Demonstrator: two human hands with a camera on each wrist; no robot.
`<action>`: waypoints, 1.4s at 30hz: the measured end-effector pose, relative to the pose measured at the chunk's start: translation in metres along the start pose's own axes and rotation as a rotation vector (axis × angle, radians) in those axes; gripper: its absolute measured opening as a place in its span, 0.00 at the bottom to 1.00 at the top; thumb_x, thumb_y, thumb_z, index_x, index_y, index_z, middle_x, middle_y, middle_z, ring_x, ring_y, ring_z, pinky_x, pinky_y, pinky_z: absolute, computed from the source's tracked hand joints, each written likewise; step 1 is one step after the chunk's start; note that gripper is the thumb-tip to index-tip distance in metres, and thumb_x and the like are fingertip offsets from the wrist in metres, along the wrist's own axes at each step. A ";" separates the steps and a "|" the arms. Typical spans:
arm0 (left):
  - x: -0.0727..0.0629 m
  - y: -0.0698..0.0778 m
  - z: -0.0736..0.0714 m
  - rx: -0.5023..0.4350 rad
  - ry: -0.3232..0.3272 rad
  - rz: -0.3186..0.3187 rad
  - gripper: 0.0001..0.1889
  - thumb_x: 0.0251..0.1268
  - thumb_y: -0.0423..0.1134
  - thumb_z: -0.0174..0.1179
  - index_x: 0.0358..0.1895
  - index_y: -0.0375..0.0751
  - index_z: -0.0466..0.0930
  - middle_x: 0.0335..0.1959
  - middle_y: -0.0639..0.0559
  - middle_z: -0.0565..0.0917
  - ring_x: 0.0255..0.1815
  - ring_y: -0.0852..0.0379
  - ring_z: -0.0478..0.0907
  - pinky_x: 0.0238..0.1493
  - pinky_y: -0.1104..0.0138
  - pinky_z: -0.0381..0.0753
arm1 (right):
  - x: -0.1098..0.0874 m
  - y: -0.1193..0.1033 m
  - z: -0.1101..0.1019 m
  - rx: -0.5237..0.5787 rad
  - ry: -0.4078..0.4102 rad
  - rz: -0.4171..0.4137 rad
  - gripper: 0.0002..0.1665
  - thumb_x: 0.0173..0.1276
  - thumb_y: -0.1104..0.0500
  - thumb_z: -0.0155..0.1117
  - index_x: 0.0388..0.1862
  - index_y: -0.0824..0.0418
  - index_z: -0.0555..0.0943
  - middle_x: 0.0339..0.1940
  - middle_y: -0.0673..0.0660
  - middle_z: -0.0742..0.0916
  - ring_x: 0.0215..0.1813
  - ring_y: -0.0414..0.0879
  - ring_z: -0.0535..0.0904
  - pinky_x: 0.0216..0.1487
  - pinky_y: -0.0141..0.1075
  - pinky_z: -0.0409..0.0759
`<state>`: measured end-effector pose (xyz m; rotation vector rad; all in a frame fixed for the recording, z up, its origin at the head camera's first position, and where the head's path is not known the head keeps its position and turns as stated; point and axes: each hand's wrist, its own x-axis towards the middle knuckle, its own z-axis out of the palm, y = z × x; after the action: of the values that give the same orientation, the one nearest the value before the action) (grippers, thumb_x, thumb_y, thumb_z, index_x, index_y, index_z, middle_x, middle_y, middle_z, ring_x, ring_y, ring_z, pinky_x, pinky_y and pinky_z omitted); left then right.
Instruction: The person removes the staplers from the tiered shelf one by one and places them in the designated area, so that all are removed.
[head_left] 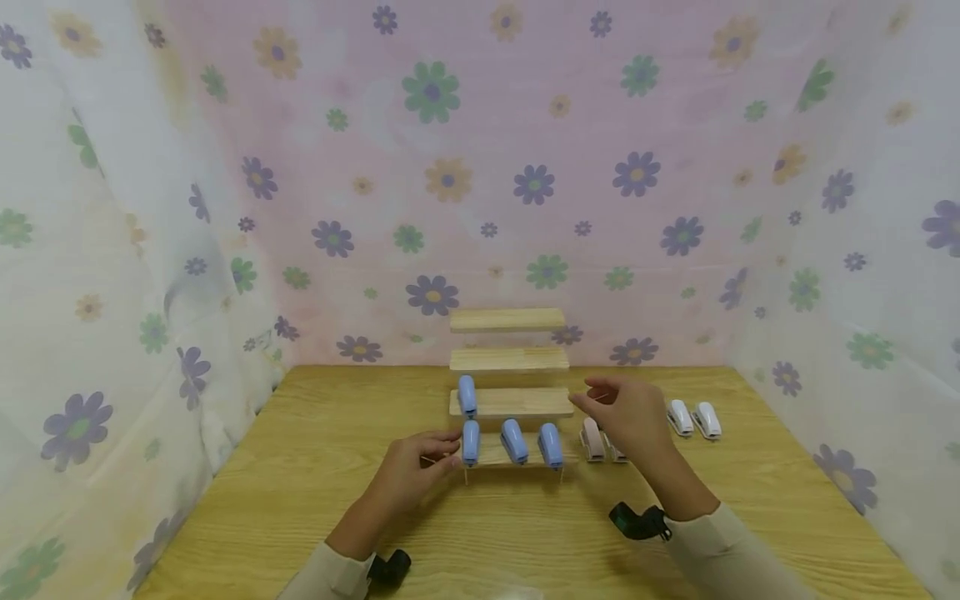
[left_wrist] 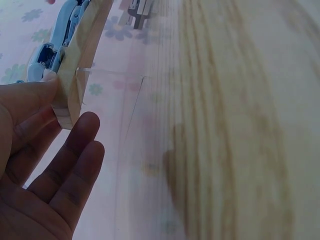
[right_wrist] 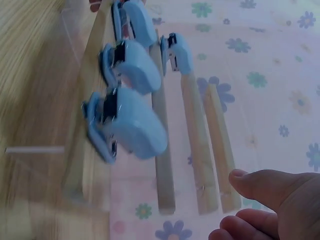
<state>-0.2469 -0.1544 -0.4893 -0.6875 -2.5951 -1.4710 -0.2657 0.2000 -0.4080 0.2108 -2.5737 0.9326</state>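
Observation:
A stepped display stand has several wooden shelves (head_left: 517,403) joined by clear side pieces. Three blue staplers (head_left: 513,441) stand along its lowest board; one more blue stapler (head_left: 467,396) is at the left end of the board above. My left hand (head_left: 416,467) is at the lowest board's left end, beside the leftmost stapler (head_left: 470,442). In the left wrist view its thumb touches near the board end (left_wrist: 65,105), other fingers extended. My right hand (head_left: 626,417) hovers by the second board's right end, holding nothing, thumb apart from its fingers in the right wrist view.
Two pinkish staplers (head_left: 592,440) stand on the wooden table (head_left: 337,417) right of the stand, one partly behind my right hand. Two white staplers (head_left: 706,421) are farther right. Flowered cloth (head_left: 495,150) hangs behind and on both sides.

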 end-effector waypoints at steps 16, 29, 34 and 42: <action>-0.001 0.002 -0.002 -0.001 -0.001 0.003 0.17 0.70 0.44 0.68 0.57 0.42 0.88 0.66 0.56 0.83 0.58 0.52 0.86 0.45 0.74 0.86 | 0.012 -0.050 0.036 0.051 0.014 -0.187 0.24 0.62 0.43 0.79 0.52 0.54 0.90 0.37 0.51 0.92 0.37 0.44 0.88 0.33 0.38 0.87; -0.001 0.001 -0.002 0.002 -0.012 0.000 0.17 0.72 0.45 0.67 0.58 0.42 0.88 0.66 0.54 0.83 0.60 0.50 0.85 0.45 0.75 0.86 | 0.016 -0.083 0.066 0.104 -0.108 -0.109 0.27 0.61 0.39 0.79 0.54 0.52 0.90 0.45 0.51 0.92 0.41 0.44 0.87 0.36 0.38 0.87; -0.001 0.002 -0.002 -0.013 -0.016 -0.009 0.17 0.72 0.45 0.67 0.58 0.43 0.88 0.66 0.55 0.83 0.59 0.51 0.86 0.44 0.74 0.86 | 0.016 -0.092 0.081 0.121 -0.153 -0.109 0.29 0.62 0.38 0.78 0.57 0.52 0.89 0.45 0.50 0.92 0.42 0.44 0.88 0.36 0.38 0.87; -0.001 0.002 -0.003 -0.016 -0.021 0.008 0.16 0.72 0.43 0.67 0.58 0.43 0.88 0.66 0.54 0.83 0.59 0.51 0.85 0.44 0.74 0.86 | 0.016 -0.103 0.099 0.133 -0.211 -0.079 0.35 0.63 0.37 0.77 0.63 0.54 0.85 0.43 0.49 0.92 0.42 0.43 0.88 0.36 0.37 0.87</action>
<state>-0.2459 -0.1563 -0.4866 -0.7178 -2.5961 -1.4917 -0.2835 0.0580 -0.4106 0.4678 -2.6702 1.1064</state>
